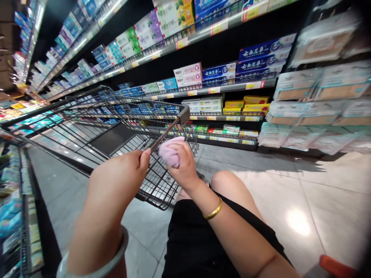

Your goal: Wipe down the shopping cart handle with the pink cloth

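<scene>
A dark wire shopping cart (113, 139) stands in front of me, tilted across the view. My left hand (127, 170) is closed around the cart's rim bar, its thumb lying near the top of the bar. Just to its right, my right hand (184, 164) is closed on a crumpled light purple cloth (171, 151), which is pressed against the same bar. A jade-coloured bangle circles my left forearm and a gold bangle my right wrist. No goods show inside the cart.
Shelves (162, 50) of boxed toothpaste run along the far side. Clear hanging packs (298, 83) fill the right end. Another shelf (31, 231) edges the left. A grey tiled floor (266, 170) lies below, with an orange-red object (336, 266) at the lower right.
</scene>
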A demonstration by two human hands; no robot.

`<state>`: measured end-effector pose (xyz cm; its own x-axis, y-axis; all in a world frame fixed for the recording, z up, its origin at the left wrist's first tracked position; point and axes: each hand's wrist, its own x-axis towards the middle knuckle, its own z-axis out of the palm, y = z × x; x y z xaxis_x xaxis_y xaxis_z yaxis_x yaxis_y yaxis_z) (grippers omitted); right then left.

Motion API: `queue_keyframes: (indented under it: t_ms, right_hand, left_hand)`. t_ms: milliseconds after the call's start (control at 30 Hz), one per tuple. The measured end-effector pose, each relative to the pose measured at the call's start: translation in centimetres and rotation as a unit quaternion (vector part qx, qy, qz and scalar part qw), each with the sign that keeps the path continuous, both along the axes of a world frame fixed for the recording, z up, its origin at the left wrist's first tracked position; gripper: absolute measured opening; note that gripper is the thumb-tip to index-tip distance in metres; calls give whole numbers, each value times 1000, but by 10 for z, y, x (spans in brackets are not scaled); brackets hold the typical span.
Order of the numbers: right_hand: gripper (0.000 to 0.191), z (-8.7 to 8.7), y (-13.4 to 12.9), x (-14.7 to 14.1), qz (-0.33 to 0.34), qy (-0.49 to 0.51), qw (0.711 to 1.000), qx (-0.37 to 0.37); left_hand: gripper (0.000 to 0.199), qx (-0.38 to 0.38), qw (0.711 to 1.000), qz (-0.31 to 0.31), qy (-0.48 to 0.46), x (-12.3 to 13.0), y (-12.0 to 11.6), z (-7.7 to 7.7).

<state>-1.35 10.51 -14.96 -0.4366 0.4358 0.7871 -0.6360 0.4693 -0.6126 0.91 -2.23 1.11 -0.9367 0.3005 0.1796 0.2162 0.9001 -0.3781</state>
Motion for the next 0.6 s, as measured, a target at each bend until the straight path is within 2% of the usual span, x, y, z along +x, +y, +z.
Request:
queue_keyframes:
  t_ms: [100, 167, 233, 300, 367, 433, 533, 600]
  right_hand:
    - [40, -16, 20, -13, -95, -71, 989, -92]
    - [40, -13, 23, -10, -104, -74, 986, -109]
    - [41, 2, 16, 1, -56, -34, 996, -61]
    - [43, 17, 3, 13, 24, -1, 1000, 18]
    - [43, 21, -4, 16, 72, 8, 996, 53]
    - [43, 12, 0, 7, 61, -8, 998, 10]
    - [43, -10, 17, -12, -28, -86, 988, -124]
    - [41, -14, 23, -16, -70, -125, 976, -164]
  left_hand:
    - [61, 19, 1000, -6, -2, 0, 1, -1]
    - [61, 23, 1000, -14, 1, 0, 1, -2]
    - [59, 16, 1000, -19, 10, -1, 1, -3]
    - [58, 0, 1000, -25, 14, -2, 1, -4]
    - [57, -12, 999, -28, 15, -2, 2, -5]
    - [59, -8, 999, -30, 22, 0, 3, -5]
    - [60, 10, 999, -33, 28, 1, 3, -6]
    - [59, 12, 999, -30, 24, 2, 3, -6]
